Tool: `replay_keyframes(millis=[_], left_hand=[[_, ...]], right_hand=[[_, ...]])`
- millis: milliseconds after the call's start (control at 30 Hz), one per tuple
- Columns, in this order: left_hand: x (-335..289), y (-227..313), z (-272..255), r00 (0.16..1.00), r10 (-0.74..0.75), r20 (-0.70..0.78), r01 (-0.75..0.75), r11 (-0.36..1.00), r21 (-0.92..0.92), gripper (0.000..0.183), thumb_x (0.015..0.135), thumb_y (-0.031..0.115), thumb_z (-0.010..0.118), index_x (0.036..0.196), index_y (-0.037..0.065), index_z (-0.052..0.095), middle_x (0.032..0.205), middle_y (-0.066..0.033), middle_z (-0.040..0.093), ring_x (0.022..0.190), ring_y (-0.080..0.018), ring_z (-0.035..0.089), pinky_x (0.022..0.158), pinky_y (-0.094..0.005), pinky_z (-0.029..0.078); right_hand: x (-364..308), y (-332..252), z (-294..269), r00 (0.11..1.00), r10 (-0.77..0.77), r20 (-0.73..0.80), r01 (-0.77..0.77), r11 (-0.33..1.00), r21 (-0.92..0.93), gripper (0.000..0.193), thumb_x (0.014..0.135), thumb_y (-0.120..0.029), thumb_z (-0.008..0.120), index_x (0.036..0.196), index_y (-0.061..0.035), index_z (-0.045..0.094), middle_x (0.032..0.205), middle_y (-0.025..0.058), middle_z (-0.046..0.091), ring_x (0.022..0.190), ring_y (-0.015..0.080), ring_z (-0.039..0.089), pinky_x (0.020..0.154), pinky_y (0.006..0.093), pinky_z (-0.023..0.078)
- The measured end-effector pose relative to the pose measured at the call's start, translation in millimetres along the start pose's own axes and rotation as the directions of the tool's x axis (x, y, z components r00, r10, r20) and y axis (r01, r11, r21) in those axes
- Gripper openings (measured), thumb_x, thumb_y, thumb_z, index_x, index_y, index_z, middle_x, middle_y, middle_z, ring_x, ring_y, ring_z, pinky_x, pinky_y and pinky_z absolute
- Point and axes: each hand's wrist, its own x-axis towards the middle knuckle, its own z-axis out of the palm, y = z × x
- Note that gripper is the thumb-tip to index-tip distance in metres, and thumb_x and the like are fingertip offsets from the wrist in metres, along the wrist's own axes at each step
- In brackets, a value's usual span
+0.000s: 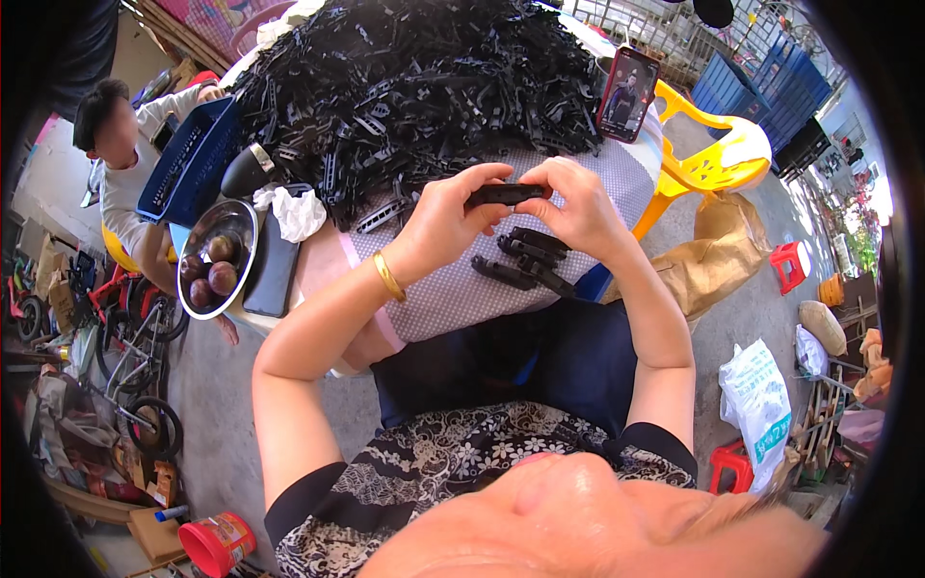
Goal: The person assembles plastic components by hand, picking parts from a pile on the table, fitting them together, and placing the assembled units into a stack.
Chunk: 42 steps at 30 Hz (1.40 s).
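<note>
A slim black plastic part (505, 194) is held level between my two hands, above the near side of the table. My left hand (445, 220), with a gold bangle on its wrist, pinches the part's left end. The right end is gripped between the thumb and fingers of my right hand (581, 214). Just below my right hand, several similar black parts (520, 258) lie in a small cluster on the dotted cloth (453, 299). Beyond both hands rises a large heap of loose black plastic pieces (414, 87). My fingers hide the held part's ends.
To the left are a metal bowl (249, 218) of round purple fruits, a dark flat device (274, 270), crumpled tissue (297, 214) and a blue basket (198, 154). A person (128, 183) sits beyond them. A phone (628, 96) stands at right, near a yellow chair (718, 159).
</note>
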Motion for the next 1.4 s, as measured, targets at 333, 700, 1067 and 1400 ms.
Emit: replay_keyframes(millis=[333, 700, 1067, 1400], left_hand=[[1.7, -1.5, -3.9, 0.998, -0.053, -0.014, 0.053, 0.998, 0.025, 0.030, 0.080, -0.002, 0.065, 0.109, -0.001, 0.061, 0.085, -0.0082, 0.068, 0.073, -0.0084, 0.061, 0.067, -0.0232, 0.052], [-10.9, -9.0, 13.4, 0.856, 0.347, 0.383, -0.473, 0.825, 0.309, 0.034, 0.071, 0.018, 0.075, 0.100, 0.003, 0.065, 0.095, -0.0109, 0.063, 0.091, -0.0277, 0.057, 0.080, -0.0371, 0.049], [1.8, -8.1, -0.6, 0.938, 0.303, -0.165, -0.173, 0.827, 0.535, 0.042, 0.071, 0.001, 0.071, 0.111, 0.006, 0.060, 0.085, -0.0074, 0.053, 0.063, -0.0171, 0.054, 0.060, -0.0278, 0.047], [15.1, -12.4, -17.9, 0.919, 0.158, -0.361, -0.058, 0.960, 0.273, 0.021, 0.082, 0.002, 0.063, 0.103, 0.002, 0.064, 0.091, -0.0021, 0.054, 0.074, -0.0107, 0.055, 0.068, -0.0238, 0.049]], right_hand=[[6.3, 23.9, -4.6, 0.985, 0.128, 0.117, -0.169, 0.866, 0.470, 0.025, 0.080, -0.016, 0.070, 0.099, -0.0009, 0.064, 0.090, 0.0085, 0.066, 0.082, 0.0134, 0.061, 0.074, 0.0264, 0.048], [31.7, 85.9, 25.0, 0.972, 0.018, -0.235, -0.122, 0.892, -0.436, 0.027, 0.076, -0.019, 0.068, 0.099, -0.0062, 0.065, 0.081, 0.0124, 0.062, 0.075, 0.0317, 0.062, 0.068, 0.0400, 0.050], [19.9, -14.9, 10.3, 0.961, 0.231, -0.154, -0.210, 0.968, 0.138, 0.015, 0.078, -0.008, 0.067, 0.090, -0.0008, 0.067, 0.079, 0.0111, 0.066, 0.066, 0.0161, 0.065, 0.059, 0.0271, 0.051], [36.6, 41.1, 37.3, 0.993, 0.117, 0.017, -0.116, 0.993, -0.003, 0.028, 0.081, -0.018, 0.066, 0.105, -0.0032, 0.064, 0.091, 0.0135, 0.066, 0.081, 0.0234, 0.065, 0.072, 0.0325, 0.050]])
